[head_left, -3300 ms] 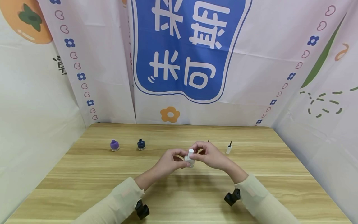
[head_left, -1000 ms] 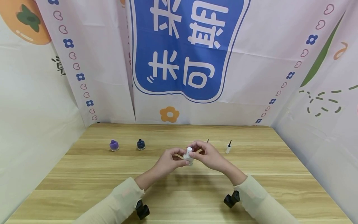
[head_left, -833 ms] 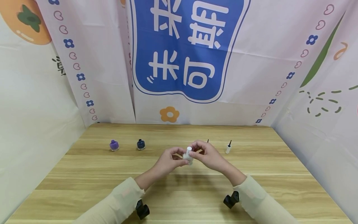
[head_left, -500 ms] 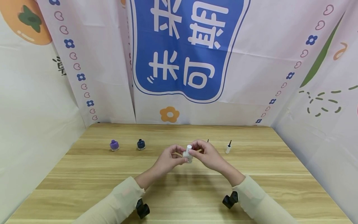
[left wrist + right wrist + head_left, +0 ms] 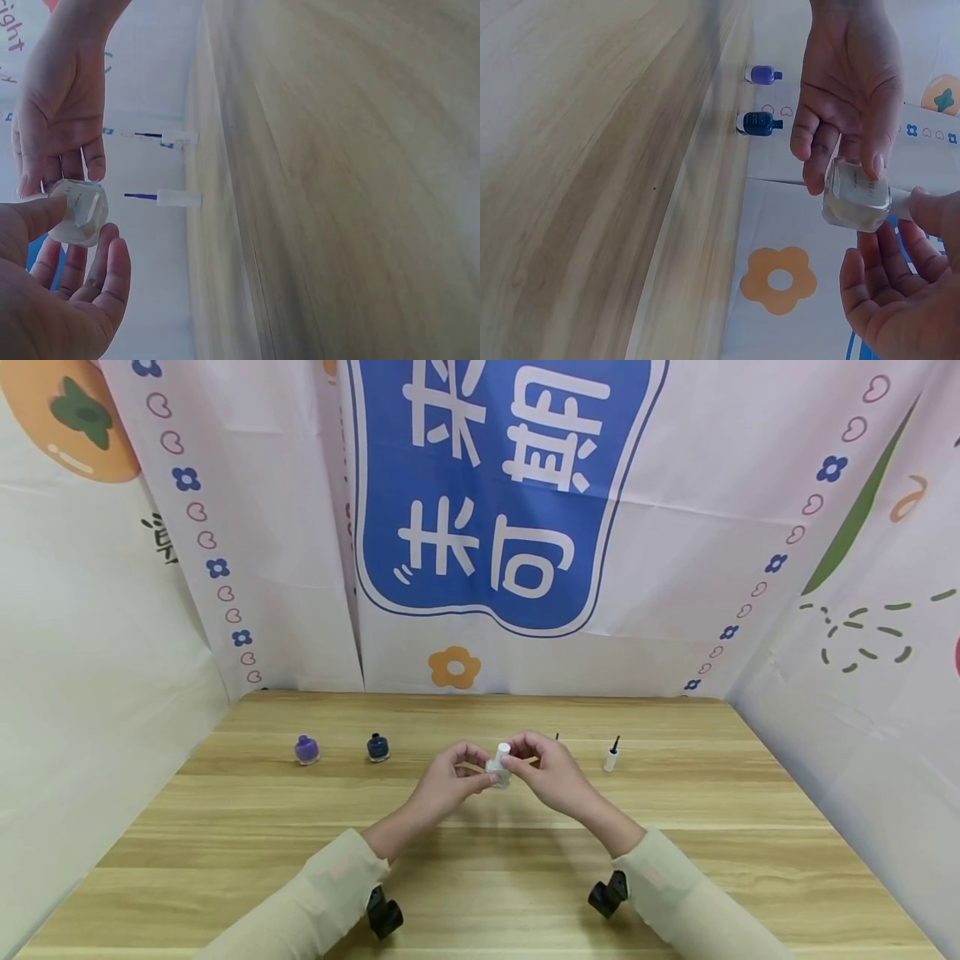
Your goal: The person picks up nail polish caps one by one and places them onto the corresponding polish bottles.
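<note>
A small clear glass nail polish bottle (image 5: 497, 776) with whitish polish is held above the table, over its middle. My left hand (image 5: 441, 787) pinches the bottle's body between thumb and fingers. My right hand (image 5: 557, 779) pinches its white cap (image 5: 502, 751), which sits on the bottle's neck. The right wrist view shows the bottle (image 5: 855, 196) from its side, with the cap (image 5: 901, 203) partly covered by the right thumb.
Open nail polish bottles, purple (image 5: 306, 750) and dark blue (image 5: 378, 747), stand at the back left of the table. A white brush cap (image 5: 611, 761) stands brush-up at the right. Another brush cap (image 5: 178, 198), purple-tipped, is mostly hidden behind my right hand in the head view.
Both hands have moved slightly up and left in the head view, carrying the bottle along. Their grips on bottle and cap stay much the same; the other bottles and caps have not moved.
</note>
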A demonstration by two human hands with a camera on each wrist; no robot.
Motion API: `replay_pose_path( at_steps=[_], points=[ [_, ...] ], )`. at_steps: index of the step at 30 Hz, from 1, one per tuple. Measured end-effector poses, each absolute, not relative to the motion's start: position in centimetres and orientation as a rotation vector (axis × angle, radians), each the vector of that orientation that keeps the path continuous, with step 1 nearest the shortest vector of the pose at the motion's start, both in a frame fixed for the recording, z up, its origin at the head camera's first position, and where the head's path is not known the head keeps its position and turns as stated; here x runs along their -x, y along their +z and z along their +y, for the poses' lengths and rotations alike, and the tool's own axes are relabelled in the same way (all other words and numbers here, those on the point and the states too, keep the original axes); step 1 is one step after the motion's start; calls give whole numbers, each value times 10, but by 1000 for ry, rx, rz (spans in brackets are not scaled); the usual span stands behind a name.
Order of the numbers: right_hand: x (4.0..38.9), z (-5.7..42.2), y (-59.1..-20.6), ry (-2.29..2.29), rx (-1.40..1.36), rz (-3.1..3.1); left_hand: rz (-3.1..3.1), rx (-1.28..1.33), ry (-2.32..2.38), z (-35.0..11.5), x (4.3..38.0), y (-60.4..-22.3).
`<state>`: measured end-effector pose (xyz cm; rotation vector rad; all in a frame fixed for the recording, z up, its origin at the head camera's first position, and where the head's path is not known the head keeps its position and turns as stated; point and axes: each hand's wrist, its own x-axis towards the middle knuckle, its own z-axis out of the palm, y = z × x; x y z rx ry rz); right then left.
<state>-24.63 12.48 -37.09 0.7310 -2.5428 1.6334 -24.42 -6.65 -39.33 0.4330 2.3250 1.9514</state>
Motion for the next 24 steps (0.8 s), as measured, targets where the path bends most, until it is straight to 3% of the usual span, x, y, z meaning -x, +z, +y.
replay_pose_path(
  at_steps=[24],
  points=[
    [281, 99, -386, 1591, -451, -2483, 2565, -277, 1941, -66, 278, -405]
  ],
)
